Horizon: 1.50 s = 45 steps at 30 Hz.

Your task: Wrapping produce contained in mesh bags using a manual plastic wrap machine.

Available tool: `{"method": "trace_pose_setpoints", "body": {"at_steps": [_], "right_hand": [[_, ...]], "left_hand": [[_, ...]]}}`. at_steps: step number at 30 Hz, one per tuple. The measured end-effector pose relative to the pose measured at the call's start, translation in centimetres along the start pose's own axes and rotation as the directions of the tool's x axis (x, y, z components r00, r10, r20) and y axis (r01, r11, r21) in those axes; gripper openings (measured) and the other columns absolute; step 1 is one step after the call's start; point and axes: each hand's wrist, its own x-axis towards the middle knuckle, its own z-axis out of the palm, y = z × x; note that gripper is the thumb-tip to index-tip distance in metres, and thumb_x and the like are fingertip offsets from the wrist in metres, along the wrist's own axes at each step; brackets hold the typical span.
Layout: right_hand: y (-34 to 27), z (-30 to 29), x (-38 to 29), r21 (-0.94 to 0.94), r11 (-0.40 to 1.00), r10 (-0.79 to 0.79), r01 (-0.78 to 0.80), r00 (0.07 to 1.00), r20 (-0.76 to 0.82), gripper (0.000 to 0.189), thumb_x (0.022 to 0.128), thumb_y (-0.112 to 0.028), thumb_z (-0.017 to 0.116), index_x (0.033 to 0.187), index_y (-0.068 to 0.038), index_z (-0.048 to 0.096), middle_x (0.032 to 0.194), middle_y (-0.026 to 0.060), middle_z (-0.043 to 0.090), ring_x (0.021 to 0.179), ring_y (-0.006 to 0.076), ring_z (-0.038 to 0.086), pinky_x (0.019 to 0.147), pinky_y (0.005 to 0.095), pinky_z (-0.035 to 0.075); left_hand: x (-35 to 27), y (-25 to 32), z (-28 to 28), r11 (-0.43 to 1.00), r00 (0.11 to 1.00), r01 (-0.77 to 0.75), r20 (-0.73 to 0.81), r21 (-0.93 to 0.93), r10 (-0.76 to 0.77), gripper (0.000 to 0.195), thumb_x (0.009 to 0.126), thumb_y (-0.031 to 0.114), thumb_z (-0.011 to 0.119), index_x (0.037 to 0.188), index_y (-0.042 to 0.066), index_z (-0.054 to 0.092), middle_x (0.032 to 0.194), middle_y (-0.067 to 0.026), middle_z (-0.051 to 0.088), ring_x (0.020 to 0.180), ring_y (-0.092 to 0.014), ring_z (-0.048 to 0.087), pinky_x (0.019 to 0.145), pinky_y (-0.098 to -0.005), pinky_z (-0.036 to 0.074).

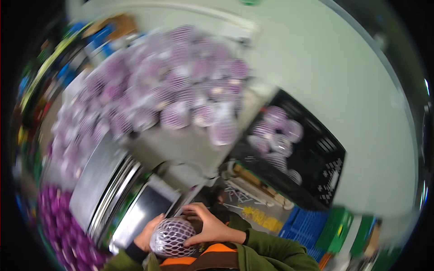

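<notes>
A round purple vegetable, maybe a red cabbage, in white foam netting and clear film (pixel 173 237) is close against my body at the bottom. My left hand (pixel 148 233) holds its left side, with the fingers partly hidden behind it. On its right side my right hand (pixel 206 225) curves around, the thumb touching the netting and the fingers raised and spread. Just beyond my left hand stands a metal machine with a shiny plate (pixel 144 206). Many similar netted purple heads (pixel 176 115) lie piled on the table ahead, blurred.
A black plastic crate (pixel 305 162) with several netted heads stands to the right. Unwrapped purple heads (pixel 64 223) are heaped at the lower left. Blue crates (pixel 301 230) and a green crate (pixel 335 230) are at the lower right. Yellow bits and white sticks lie on the floor.
</notes>
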Motion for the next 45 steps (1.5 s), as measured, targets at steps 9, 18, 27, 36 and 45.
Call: {"method": "trace_pose_setpoints", "body": {"at_steps": [9, 18, 27, 36, 45], "right_hand": [[2.1, -17.5, -11.0, 0.766, 0.488, 0.080, 0.419, 0.852, -0.517, 0.056, 0.095, -0.032, 0.065, 0.143, -0.008, 0.049, 0.137, 0.0085, 0.060, 0.126, 0.0258, 0.058, 0.112, 0.0454, 0.044], [1.9, -41.8, -28.4, -0.156, 0.749, -0.020, -0.643, 0.214, -0.977, 0.100, 0.057, -0.029, 0.097, 0.137, 0.004, 0.047, 0.124, 0.0192, 0.065, 0.114, 0.0292, 0.063, 0.101, 0.0366, 0.050], [10.5, -47.7, -34.8, -0.174, 0.484, 0.421, -0.858, 0.402, -0.813, 0.099, 0.066, -0.024, 0.093, 0.145, 0.006, 0.041, 0.133, 0.0199, 0.060, 0.121, 0.0296, 0.060, 0.104, 0.0411, 0.049], [-5.8, -38.6, -11.0, -0.529, 0.765, -0.292, -0.367, 0.534, -0.793, 0.039, 0.083, -0.003, 0.074, 0.120, 0.002, 0.064, 0.106, 0.0140, 0.071, 0.096, 0.0216, 0.069, 0.087, 0.0352, 0.054], [-6.9, -23.7, 5.7, -0.629, 0.769, -0.308, 0.115, 0.929, -0.206, 0.021, 0.084, -0.003, 0.076, 0.104, 0.001, 0.072, 0.100, 0.0119, 0.071, 0.086, 0.0208, 0.070, 0.076, 0.0313, 0.054]], "left_hand": [[19.0, 0.6, 25.3, 0.489, 0.712, -0.692, 0.390, 0.532, 0.584, 0.043, 0.108, 0.027, 0.047, 0.137, -0.003, 0.053, 0.133, -0.0140, 0.060, 0.125, -0.025, 0.056, 0.106, -0.0368, 0.042], [23.9, -0.9, 23.7, 0.582, 0.762, -0.625, 0.246, 0.520, 0.599, 0.011, 0.101, 0.016, 0.062, 0.100, 0.006, 0.065, 0.093, -0.0001, 0.065, 0.085, -0.008, 0.057, 0.077, -0.0250, 0.046], [29.5, 2.4, 16.2, 0.489, 0.619, -0.701, 0.103, 0.518, 0.778, 0.020, 0.099, 0.014, 0.066, 0.115, 0.004, 0.061, 0.098, -0.0022, 0.064, 0.089, -0.010, 0.060, 0.073, -0.0257, 0.051], [33.9, 28.4, 6.6, 0.786, 0.781, -0.588, -0.388, -0.193, 0.489, 0.081, 0.085, 0.073, 0.059, 0.146, 0.021, 0.049, 0.144, -0.0092, 0.056, 0.131, -0.037, 0.053, 0.107, -0.0711, 0.031], [35.3, 24.5, 3.5, 0.618, 0.643, -0.765, -0.229, -0.180, 0.730, 0.054, 0.092, 0.037, 0.070, 0.137, 0.011, 0.054, 0.131, -0.0109, 0.064, 0.116, -0.030, 0.064, 0.101, -0.0580, 0.047]]}}
